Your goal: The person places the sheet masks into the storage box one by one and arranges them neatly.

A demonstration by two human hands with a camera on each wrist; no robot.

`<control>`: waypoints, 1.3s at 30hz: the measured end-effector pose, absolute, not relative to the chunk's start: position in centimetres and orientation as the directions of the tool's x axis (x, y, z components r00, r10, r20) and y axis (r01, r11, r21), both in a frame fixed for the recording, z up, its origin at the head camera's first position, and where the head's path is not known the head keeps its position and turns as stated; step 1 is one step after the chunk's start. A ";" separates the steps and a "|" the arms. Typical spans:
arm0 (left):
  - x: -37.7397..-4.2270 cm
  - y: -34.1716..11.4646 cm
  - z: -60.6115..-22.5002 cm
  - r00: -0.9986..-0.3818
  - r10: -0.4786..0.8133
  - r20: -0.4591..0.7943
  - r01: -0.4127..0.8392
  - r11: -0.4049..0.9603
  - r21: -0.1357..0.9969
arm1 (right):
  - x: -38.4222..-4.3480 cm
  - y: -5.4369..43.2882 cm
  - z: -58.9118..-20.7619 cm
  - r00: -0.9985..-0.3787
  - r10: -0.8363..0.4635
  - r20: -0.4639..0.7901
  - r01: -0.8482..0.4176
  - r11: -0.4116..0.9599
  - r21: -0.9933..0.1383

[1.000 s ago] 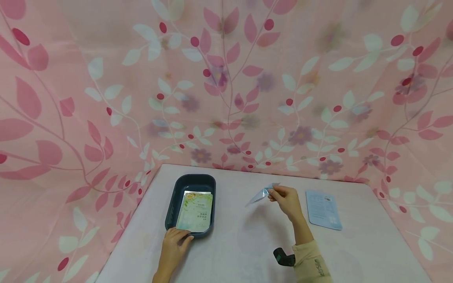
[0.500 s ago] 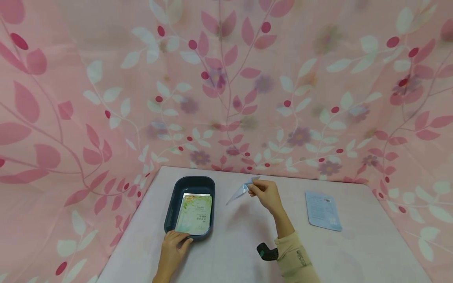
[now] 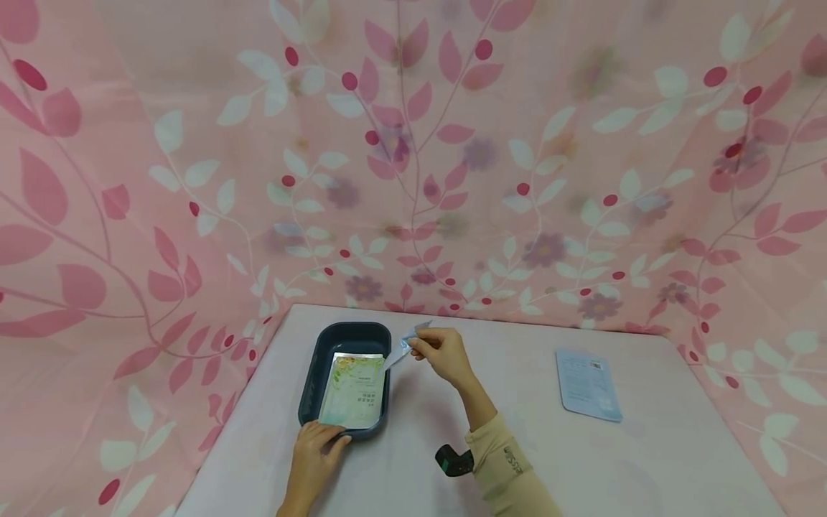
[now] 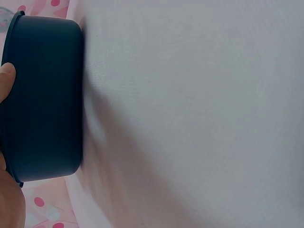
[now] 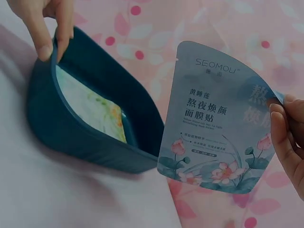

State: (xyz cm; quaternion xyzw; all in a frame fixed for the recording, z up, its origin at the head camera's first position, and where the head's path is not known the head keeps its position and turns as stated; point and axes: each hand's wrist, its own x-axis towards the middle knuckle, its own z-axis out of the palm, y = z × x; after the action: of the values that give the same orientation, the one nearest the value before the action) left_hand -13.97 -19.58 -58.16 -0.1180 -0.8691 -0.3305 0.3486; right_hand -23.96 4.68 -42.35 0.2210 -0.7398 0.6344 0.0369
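Note:
In the head view my left hand [image 3: 313, 455] pinches the near rim of a dark teal plastic box [image 3: 309, 380]. The right wrist view shows fingers on both sides of that rim. A green-and-white face mask packet [image 3: 354, 395] lies flat inside the box. My right hand [image 3: 444, 353] holds a light blue face mask packet [image 5: 213, 123] by one edge between thumb and fingers. This packet is bent, printed with pink lotus flowers, and hangs at the box's right rim, its lower corner overlapping that rim in the head view.
Another light blue face mask packet [image 3: 589, 385] lies on the right part of the white-covered table [image 3: 517, 424]. A pink floral curtain [image 3: 413, 179] rises behind the table and along its sides. A black wrist device [image 3: 454, 461] sits beside the right sleeve.
My right hand has moved left with the blue packet, from mid-table to the box's right rim. The left hand keeps its hold on the box, which stays in place.

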 end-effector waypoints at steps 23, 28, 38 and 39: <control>-14.2 -19.5 -58.1 -0.716 -0.017 0.698 0.456 0.746 0.485 | -22.2 -0.2 -40.8 -0.856 -0.357 0.373 -0.425 0.075 -0.902; -14.3 -19.5 -58.1 -0.710 -0.013 0.704 0.465 0.742 0.482 | -22.0 -0.7 -41.8 -0.859 -0.378 0.347 -0.400 0.071 -0.914; -14.1 -19.6 -58.3 -0.691 -0.002 0.723 0.483 0.744 0.463 | -21.7 -1.9 -43.6 -0.862 -0.393 0.319 -0.367 0.051 -0.929; -14.1 -19.6 -58.3 -0.690 -0.002 0.724 0.482 0.745 0.462 | -21.7 -2.0 -43.7 -0.864 -0.389 0.319 -0.366 0.053 -0.929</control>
State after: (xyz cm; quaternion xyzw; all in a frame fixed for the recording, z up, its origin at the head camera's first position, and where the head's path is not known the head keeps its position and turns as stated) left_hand -14.12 -19.64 -58.25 -0.1398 -0.8584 -0.3288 0.3681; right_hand -21.68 -2.02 -43.72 0.2603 -0.7254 0.6372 -0.0088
